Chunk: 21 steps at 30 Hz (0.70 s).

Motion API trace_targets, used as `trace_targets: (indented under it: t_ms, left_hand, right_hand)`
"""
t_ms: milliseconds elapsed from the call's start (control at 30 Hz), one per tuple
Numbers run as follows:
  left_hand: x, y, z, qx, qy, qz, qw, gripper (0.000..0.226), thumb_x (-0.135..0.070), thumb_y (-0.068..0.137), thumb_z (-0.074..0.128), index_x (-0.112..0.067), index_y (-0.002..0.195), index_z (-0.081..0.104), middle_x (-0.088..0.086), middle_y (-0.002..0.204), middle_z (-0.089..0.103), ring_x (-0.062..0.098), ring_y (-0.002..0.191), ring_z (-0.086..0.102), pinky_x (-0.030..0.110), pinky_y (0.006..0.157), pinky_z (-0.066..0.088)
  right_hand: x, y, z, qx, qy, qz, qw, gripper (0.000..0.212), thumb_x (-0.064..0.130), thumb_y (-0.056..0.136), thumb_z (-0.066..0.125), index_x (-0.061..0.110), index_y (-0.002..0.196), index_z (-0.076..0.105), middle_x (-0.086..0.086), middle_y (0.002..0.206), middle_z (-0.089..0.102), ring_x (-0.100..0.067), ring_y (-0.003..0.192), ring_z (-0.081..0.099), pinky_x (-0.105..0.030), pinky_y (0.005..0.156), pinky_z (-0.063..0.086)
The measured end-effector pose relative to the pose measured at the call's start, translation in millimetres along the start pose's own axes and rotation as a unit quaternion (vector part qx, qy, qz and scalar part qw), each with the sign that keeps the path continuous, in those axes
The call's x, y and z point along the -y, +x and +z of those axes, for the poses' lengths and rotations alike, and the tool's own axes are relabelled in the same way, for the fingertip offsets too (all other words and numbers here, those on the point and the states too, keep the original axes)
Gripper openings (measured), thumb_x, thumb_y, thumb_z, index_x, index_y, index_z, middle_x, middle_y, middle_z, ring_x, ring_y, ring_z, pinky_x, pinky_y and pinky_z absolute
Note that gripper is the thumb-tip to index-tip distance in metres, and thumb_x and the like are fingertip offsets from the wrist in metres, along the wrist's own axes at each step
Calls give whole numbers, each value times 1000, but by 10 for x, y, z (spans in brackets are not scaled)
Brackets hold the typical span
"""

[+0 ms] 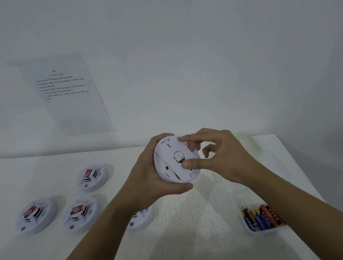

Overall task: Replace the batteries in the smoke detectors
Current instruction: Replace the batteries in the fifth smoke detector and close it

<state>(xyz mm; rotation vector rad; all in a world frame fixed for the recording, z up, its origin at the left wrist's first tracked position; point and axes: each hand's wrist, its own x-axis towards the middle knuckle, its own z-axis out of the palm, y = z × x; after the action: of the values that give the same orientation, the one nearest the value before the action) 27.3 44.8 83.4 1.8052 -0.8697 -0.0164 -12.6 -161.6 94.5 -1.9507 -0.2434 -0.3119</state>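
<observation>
The left hand (150, 175) cups a smoke detector (175, 159) above the surface (190, 235), fingers curled round its rim. The right hand (223, 156) pinches its back between thumb and forefinger.

Paper sheet (64, 93) on the wall, 10 o'clock: small centred heading, then a list numbered 1 to 5. The words are too blurred to read.

Red label with a white round mark, no legible words, on each of three:
- back detector (95, 182), 9 o'clock
- left detector (39, 223), 8 o'clock
- near detector (84, 222), 8 o'clock

Held detector (171, 168), centre: small sticker (179, 156) with dark print, unreadable.

Batteries (261, 217), 4 o'clock: lettering runs along the blue, black and red wrappers, brand not readable.
</observation>
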Motion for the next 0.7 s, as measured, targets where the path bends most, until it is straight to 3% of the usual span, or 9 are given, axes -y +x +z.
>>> trace_targets:
  t_ms: [167, 333, 467, 567, 700]
  left_hand:
    - [48, -2, 13, -13, 3, -2, 1000, 83, -23, 62, 90, -27, 131, 45, -30, 122, 56, 4, 118, 56, 12, 89, 51]
    - [54, -2, 47, -31, 0, 0, 1000, 84, -25, 61, 92, -30, 130, 45, -24, 121, 60, 8, 116, 59, 14, 86, 53]
    - [77, 15, 51, -31, 6, -4, 999, 85, -25, 61, 91, -26, 132, 44, -21, 121, 60, 12, 115, 60, 18, 86, 55]
    - [100, 35, 44, -25, 21, 4, 999, 85, -23, 62, 91, -24, 132, 45, -20, 122, 60, 12, 116, 60, 18, 88, 54]
    - [133, 36, 40, -12, 22, 3, 1000, 86, -22, 63, 91, -22, 135, 44, -18, 122, 59, 14, 116, 60, 20, 89, 55]
  right_hand:
    - [-34, -26, 40, -30, -5, -21, 999, 43, 35, 65, 90, 29, 105, 77, 9, 88, 70, -18, 81, 62, -31, 62, 54]
    - [-9, -87, 94, -57, -81, -20, 995, 41, 41, 69, 86, 28, 107, 77, 14, 83, 66, -9, 73, 59, -18, 61, 49]
    - [68, -128, 140, -50, -164, -29, 985, 41, 38, 79, 82, 22, 116, 75, 13, 94, 62, -4, 78, 55, -13, 68, 46]
    - [111, -152, 180, -54, -174, -29, 983, 48, 44, 79, 81, 24, 121, 72, 12, 100, 62, 2, 84, 54, -7, 74, 43]
    - [125, -178, 170, -47, -166, -45, 984, 50, 45, 80, 80, 27, 125, 70, 14, 99, 61, -1, 88, 56, -8, 76, 44]
